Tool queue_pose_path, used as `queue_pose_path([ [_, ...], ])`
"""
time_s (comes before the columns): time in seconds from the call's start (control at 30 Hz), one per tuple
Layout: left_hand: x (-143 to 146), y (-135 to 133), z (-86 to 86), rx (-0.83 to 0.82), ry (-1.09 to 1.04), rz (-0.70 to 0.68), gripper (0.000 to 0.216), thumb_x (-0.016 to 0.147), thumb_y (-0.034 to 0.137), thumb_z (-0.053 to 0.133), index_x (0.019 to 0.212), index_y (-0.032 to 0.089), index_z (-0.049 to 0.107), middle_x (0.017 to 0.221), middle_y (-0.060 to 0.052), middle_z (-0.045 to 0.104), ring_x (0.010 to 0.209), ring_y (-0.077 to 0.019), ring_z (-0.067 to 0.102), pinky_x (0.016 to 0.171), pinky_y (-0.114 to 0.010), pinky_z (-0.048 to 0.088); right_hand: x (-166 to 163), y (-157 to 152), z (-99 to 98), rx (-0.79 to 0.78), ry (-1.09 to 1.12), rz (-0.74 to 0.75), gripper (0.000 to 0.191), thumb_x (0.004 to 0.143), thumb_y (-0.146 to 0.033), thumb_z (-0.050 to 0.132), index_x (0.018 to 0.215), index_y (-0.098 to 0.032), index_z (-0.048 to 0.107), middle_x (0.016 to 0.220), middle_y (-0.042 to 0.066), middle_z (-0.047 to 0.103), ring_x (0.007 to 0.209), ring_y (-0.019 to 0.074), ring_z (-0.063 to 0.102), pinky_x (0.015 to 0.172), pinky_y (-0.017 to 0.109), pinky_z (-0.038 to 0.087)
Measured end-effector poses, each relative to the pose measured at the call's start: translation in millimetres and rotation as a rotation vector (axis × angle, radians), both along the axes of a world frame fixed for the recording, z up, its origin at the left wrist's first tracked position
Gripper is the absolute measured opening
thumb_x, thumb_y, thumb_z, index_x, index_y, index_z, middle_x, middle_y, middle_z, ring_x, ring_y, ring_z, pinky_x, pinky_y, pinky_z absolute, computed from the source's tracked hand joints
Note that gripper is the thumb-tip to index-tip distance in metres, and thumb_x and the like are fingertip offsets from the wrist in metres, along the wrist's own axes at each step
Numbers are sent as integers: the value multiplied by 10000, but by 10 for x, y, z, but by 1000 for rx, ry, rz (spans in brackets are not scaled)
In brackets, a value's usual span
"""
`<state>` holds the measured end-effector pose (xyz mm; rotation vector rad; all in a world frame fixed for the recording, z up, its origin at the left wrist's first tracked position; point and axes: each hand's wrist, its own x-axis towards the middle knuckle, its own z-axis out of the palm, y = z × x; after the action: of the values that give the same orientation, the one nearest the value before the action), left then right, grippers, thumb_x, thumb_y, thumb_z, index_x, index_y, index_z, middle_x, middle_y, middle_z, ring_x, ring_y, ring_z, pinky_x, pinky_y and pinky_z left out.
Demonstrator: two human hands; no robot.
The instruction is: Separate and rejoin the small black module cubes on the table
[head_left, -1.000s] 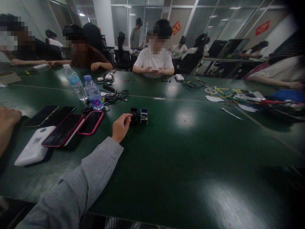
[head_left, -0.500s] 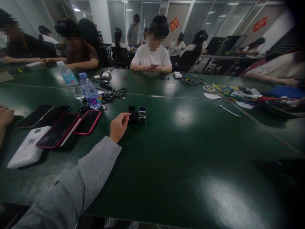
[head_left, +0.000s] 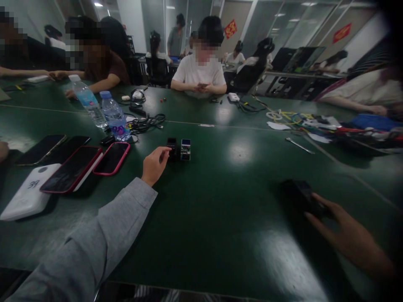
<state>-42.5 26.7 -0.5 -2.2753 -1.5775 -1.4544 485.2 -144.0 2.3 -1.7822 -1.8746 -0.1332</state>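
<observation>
My left hand (head_left: 153, 164), in a grey sleeve, reaches across the green table (head_left: 220, 218). Its curled fingers pinch a small black device (head_left: 171, 148). Right beside that stands a small block with a blue top (head_left: 185, 149). My right hand (head_left: 340, 228) comes in from the lower right, blurred. Its fingers grip the near end of a flat black object (head_left: 297, 193) that rests low on the table.
Several phones, among them a red-cased phone (head_left: 111, 157), and a white power bank (head_left: 27, 195) lie at left. Two water bottles (head_left: 113, 121) and cables (head_left: 146, 122) stand behind. Clutter (head_left: 315, 123) covers the right side. A seated person (head_left: 199, 75) sits opposite, and another person's hand (head_left: 2, 150) shows at the left edge.
My right hand has come into view from the lower right with the flat black object. My left hand stays at the small black device. The view has shifted slightly.
</observation>
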Motion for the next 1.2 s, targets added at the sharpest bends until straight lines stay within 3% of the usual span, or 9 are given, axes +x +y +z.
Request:
queue_pose_path([
  [0.13,0,-11,12,-20,11,0,184,961,263,510,1066,207,650,881,-12,712,689,-124,639,650,-256,483,-762,560,-39,-135,2,232,658,917,-543,493,1502,-300,316,1263,181,560,1055,332,612,901,520,508],
  [0.27,-2,-12,24,-26,22,14,180,961,267,514,1063,204,648,877,-14,707,687,-126,632,635,-250,464,-1592,1227,23,-134,-53,344,606,935,-414,461,1485,-192,333,1241,160,544,1036,317,596,875,512,519],
  [0.37,3,-1,28,-12,29,14,170,961,262,515,1053,201,643,895,-23,696,717,-134,629,645,-253,464,-1948,1677,-42,-54,-60,310,581,930,-349,444,1472,-160,350,1222,172,530,1055,325,567,871,516,507],
  [0.47,12,21,22,8,40,5,169,962,257,507,1051,190,635,929,-41,676,780,-152,624,688,-272,480,-2133,1910,-108,75,-63,181,572,937,-312,444,1481,-175,335,1365,197,421,1235,386,443,954,590,425],
  [0.6,21,55,3,-10,79,-5,184,960,260,504,1080,186,622,953,-57,657,838,-176,610,704,-293,490,-2428,1818,-30,185,-67,190,589,967,-298,435,1518,-202,250,1538,159,237,1401,370,243,1080,601,278],
  [0.77,24,55,-4,6,122,-12,171,960,256,500,1060,202,628,928,-49,665,823,-185,602,731,-320,490,-2909,1575,81,74,-196,633,573,999,-309,421,1531,-268,213,1578,51,242,1443,257,213,1164,503,194],
  [0.83,25,48,2,8,134,-24,170,963,253,495,1057,202,627,928,-48,669,824,-185,601,740,-322,488,-2992,1556,71,46,-216,722,540,1005,-319,427,1514,-261,257,1564,47,280,1440,239,222,1169,489,192],
  [1.0,31,32,20,-17,164,-91,168,956,252,507,1067,198,621,961,-47,672,822,-178,597,755,-324,495,-2929,1599,40,72,-100,635,318,1006,-324,442,1295,-209,509,1341,106,515,1290,283,420,1036,469,376],
  [1.2,41,-19,56,-13,252,-286,192,957,267,514,1103,206,621,1045,-54,682,967,-203,616,853,-368,511,-2865,1652,-35,93,20,464,503,922,-324,569,1374,-184,397,1314,165,455,1203,336,464,943,497,461],
])
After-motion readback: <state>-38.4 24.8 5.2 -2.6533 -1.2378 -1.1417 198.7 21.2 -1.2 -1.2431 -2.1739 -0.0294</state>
